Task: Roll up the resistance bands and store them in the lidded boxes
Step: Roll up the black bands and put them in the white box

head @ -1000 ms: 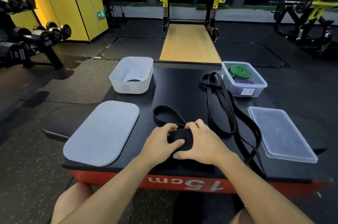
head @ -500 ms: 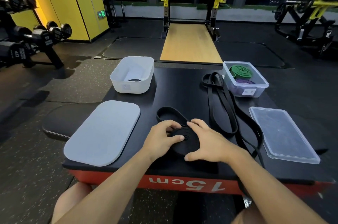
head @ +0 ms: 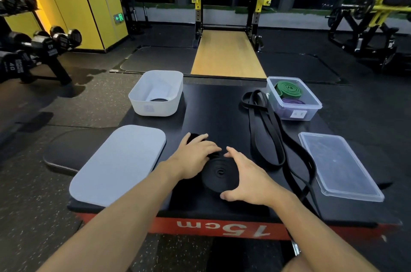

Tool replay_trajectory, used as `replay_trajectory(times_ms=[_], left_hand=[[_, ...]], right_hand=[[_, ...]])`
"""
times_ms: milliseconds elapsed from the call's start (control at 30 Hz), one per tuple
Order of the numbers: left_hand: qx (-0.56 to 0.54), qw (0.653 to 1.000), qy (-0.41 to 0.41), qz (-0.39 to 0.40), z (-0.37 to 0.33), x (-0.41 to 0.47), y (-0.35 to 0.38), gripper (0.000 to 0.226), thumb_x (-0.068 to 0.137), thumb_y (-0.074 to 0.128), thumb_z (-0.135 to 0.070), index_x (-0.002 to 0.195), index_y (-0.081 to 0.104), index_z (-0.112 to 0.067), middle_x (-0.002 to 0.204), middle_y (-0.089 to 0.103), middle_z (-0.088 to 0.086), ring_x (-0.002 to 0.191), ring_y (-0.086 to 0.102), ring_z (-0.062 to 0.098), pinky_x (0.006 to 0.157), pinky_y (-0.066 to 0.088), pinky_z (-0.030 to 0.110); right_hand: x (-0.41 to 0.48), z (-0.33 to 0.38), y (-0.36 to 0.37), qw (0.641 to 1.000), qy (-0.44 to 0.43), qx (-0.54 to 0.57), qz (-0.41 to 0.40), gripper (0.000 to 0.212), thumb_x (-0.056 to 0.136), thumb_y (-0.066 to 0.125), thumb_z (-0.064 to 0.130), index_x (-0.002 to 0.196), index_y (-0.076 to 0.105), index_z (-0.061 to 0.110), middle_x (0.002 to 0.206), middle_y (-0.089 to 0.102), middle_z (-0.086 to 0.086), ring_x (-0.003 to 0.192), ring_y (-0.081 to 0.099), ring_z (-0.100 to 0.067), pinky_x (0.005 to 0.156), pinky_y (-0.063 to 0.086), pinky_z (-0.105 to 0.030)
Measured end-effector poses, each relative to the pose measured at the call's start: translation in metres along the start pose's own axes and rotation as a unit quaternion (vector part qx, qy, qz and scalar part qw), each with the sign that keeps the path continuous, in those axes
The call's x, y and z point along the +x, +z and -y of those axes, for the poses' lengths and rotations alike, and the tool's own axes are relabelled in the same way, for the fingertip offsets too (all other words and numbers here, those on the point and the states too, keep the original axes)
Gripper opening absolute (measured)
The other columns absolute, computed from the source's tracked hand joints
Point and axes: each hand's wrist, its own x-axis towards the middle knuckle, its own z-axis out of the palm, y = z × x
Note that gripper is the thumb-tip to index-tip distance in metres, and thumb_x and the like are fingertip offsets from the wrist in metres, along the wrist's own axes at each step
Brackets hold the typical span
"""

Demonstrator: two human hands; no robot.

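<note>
A black resistance band coil [head: 219, 175] lies flat near the front of the black platform [head: 213, 116]. My right hand [head: 246, 177] cups its right side, thumb at the front edge and fingers at the back. My left hand [head: 194, 156] rests on the band's loose tail at the coil's left. A white box [head: 156, 96] at the back left holds a dark coil. Back right, a clear box [head: 293, 99] holds a green roll [head: 288, 89] and a purple roll [head: 291, 102]. A long unrolled black band [head: 266, 129] lies between them.
A white lid [head: 119, 164] lies front left and a clear lid [head: 339, 165] front right on the platform. The platform's red front edge reads 15cm. A dumbbell rack [head: 33, 49] stands at the left, a squat rack [head: 229, 5] behind, gym floor all around.
The coil has grown and the loose loop beyond it has nearly vanished under my left hand. My right hand has opened from covering the coil to cupping its side.
</note>
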Motion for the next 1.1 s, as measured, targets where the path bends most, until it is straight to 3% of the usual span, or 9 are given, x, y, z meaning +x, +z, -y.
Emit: replay_trajectory(times_ms=[133,200,300,467,667,800,867,967,1100], left_hand=[[0.064,0.998,-0.006,-0.017,0.001,0.000,-0.002,0.038,0.110,0.044,-0.035,0.146,0.053,-0.042,0.138,0.050,-0.015,0.144,0.030,0.008,0.126,-0.003,0.058],[0.077,0.997,-0.009,-0.029,-0.001,0.000,-0.003,0.034,0.111,0.041,-0.037,0.141,0.057,-0.040,0.130,0.054,-0.012,0.133,0.042,0.013,0.123,0.014,0.046],[0.058,0.997,-0.028,-0.046,-0.007,0.000,-0.004,0.031,0.110,0.042,-0.038,0.133,0.062,-0.033,0.126,0.059,-0.008,0.120,0.053,0.018,0.101,0.034,0.036],[0.075,0.991,-0.047,-0.096,-0.003,-0.012,-0.004,0.028,0.108,0.046,-0.043,0.119,0.070,-0.034,0.110,0.063,-0.011,0.098,0.059,0.014,0.090,0.024,0.035],[-0.050,0.997,-0.020,-0.057,0.019,-0.039,0.002,0.030,0.109,0.048,-0.037,0.132,0.067,-0.033,0.108,0.058,-0.011,0.105,0.058,0.011,0.092,0.049,0.035],[-0.121,0.986,-0.044,-0.101,0.020,-0.054,0.009,0.039,0.107,0.057,-0.030,0.146,0.059,-0.031,0.123,0.066,-0.013,0.116,0.059,0.009,0.100,0.047,0.027],[-0.135,0.980,-0.056,-0.135,0.018,-0.058,0.012,0.036,0.105,0.061,-0.031,0.141,0.063,-0.034,0.128,0.070,-0.017,0.116,0.061,0.007,0.100,0.048,0.027],[-0.122,0.975,-0.074,-0.172,0.014,-0.064,0.018,0.030,0.105,0.061,-0.035,0.133,0.070,-0.035,0.118,0.074,-0.016,0.106,0.063,0.008,0.094,0.049,0.029],[-0.104,0.971,-0.084,-0.198,-0.001,-0.067,0.028,0.032,0.108,0.055,-0.029,0.137,0.069,-0.025,0.123,0.074,-0.010,0.113,0.062,0.015,0.097,0.047,0.027]], right_hand=[[-0.001,0.001,0.005,1.000,0.003,-0.011,-0.014,0.128,0.066,0.084,0.057,0.162,0.003,0.035,0.164,0.022,0.023,0.150,0.028,-0.008,0.119,0.034,-0.037],[-0.001,0.001,0.006,1.000,0.008,-0.018,-0.018,0.128,0.066,0.082,0.058,0.162,0.001,0.035,0.166,0.022,0.018,0.151,0.027,-0.010,0.118,0.033,-0.035],[-0.003,0.003,0.007,0.999,0.012,-0.019,-0.026,0.126,0.067,0.081,0.056,0.163,0.003,0.034,0.165,0.026,0.014,0.149,0.029,-0.013,0.116,0.033,-0.034],[-0.006,0.005,0.011,0.999,0.014,-0.010,-0.043,0.117,0.073,0.080,0.049,0.163,0.007,0.034,0.157,0.034,0.013,0.143,0.034,-0.012,0.110,0.034,-0.030],[-0.007,0.004,0.017,0.997,0.006,-0.014,-0.072,0.112,0.072,0.076,0.053,0.161,0.011,0.038,0.155,0.035,0.019,0.143,0.035,-0.010,0.113,0.036,-0.032],[-0.004,0.003,0.024,0.993,-0.017,-0.050,-0.105,0.106,0.070,0.069,0.064,0.159,0.016,0.042,0.155,0.034,0.023,0.143,0.035,-0.007,0.115,0.037,-0.036],[-0.003,0.002,0.028,0.990,-0.021,-0.063,-0.125,0.104,0.071,0.066,0.069,0.160,0.020,0.040,0.154,0.035,0.024,0.142,0.036,-0.006,0.115,0.036,-0.034],[-0.002,0.000,0.034,0.984,-0.026,-0.087,-0.154,0.103,0.070,0.061,0.078,0.158,0.028,0.038,0.151,0.039,0.024,0.136,0.039,-0.004,0.113,0.036,-0.030],[-0.002,-0.001,0.038,0.971,-0.022,-0.144,-0.188,0.103,0.067,0.053,0.089,0.154,0.040,0.035,0.144,0.047,0.023,0.124,0.044,-0.006,0.108,0.037,-0.031]])
